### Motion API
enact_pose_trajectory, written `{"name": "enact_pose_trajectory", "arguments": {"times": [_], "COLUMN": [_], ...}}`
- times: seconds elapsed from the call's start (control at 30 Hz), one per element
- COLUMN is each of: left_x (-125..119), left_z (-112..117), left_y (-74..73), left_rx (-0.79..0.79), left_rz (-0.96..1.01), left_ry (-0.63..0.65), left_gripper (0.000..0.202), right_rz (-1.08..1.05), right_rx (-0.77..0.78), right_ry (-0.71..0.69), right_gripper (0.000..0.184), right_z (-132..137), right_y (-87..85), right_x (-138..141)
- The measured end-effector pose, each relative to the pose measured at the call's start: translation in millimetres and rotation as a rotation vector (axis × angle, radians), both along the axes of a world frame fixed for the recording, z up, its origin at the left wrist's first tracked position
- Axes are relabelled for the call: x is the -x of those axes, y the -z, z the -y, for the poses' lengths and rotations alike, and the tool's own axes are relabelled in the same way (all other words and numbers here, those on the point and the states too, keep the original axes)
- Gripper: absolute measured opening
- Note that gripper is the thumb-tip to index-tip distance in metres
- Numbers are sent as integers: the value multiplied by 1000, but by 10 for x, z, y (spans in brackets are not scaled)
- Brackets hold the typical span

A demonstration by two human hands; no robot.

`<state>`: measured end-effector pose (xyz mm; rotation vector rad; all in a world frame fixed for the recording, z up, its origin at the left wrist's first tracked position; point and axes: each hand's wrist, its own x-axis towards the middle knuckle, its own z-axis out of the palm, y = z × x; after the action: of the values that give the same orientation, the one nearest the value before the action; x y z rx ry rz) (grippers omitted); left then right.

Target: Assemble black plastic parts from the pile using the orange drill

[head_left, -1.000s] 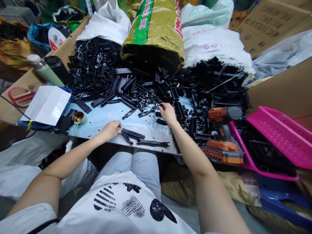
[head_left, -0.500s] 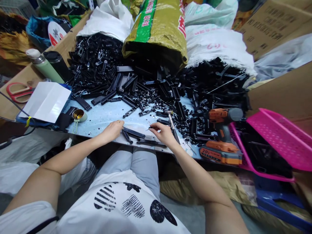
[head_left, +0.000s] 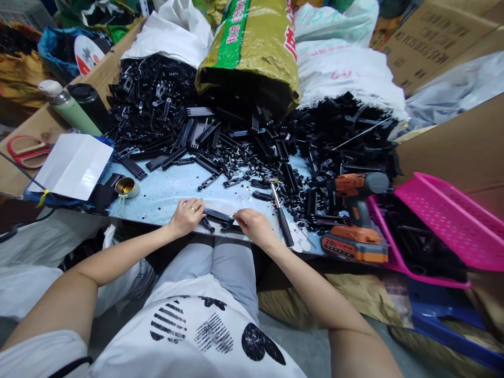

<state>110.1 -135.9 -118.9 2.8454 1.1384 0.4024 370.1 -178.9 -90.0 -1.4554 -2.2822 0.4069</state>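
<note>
My left hand (head_left: 188,216) rests on the pale blue work surface (head_left: 169,189), fingers pressed on the end of a flat black plastic strip (head_left: 218,214). My right hand (head_left: 252,226) is closed in a pinch at the strip's other end, over more black strips near the table's front edge; what its fingertips hold is too small to name. A small hammer (head_left: 280,210) lies just right of my right hand. A big heap of black plastic parts (head_left: 236,136) spills from sacks behind.
An orange cordless drill (head_left: 354,215) lies at the right beside a pink basket (head_left: 444,220). At the left are a white sheet on a blue box (head_left: 73,165), a small brass cup (head_left: 126,186), red scissors (head_left: 25,149) and two bottles (head_left: 71,110). Cardboard boxes stand at the back right.
My right hand drew back from the heap of parts to the front edge and now pinches at the black strip. My left hand stayed on the strip, shifting slightly right.
</note>
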Motion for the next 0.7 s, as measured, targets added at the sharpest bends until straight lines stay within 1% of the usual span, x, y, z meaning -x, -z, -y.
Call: {"name": "enact_pose_trajectory", "arguments": {"times": [0.07,0.13,0.2,0.27,0.37,0.43,0.5,0.53,0.6,0.67,0.7], "left_x": [-111,-257,-401,-513,-588,-580,-545,-523,-473,-420,-391], "left_z": [-10,-34,-55,-54,-4,37,52,46,14,-19,-22], "left_y": [-9,-1,15,24,5,-14,-14,-5,19,13,-15], "left_rx": [7,51,117,182,211,167,85,42,-21,-63,-84], "left_rz": [7,-1,-19,-38,-59,-80,-108,-118,-111,-51,-3], "left_ry": [141,281,328,307,220,199,213,211,164,101,87], "left_gripper": [33,40,52,57,50,49,50,48,42,42,44], "right_rz": [43,36,2,-3,103,223,327,359,370,327,288], "right_rx": [-32,-69,-108,-133,-147,-157,-187,-213,-275,-327,-342], "right_ry": [-33,-64,-72,-69,-91,-125,-112,-86,-27,-26,-44], "right_gripper": [25,27,27,32,42,45,49,53,59,62,62], "right_z": [22,67,130,189,210,168,106,77,39,39,55], "right_y": [77,200,337,450,541,563,572,571,540,433,341], "right_x": [20,25,5,-49,-181,-282,-365,-392,-410,-388,-367]}}
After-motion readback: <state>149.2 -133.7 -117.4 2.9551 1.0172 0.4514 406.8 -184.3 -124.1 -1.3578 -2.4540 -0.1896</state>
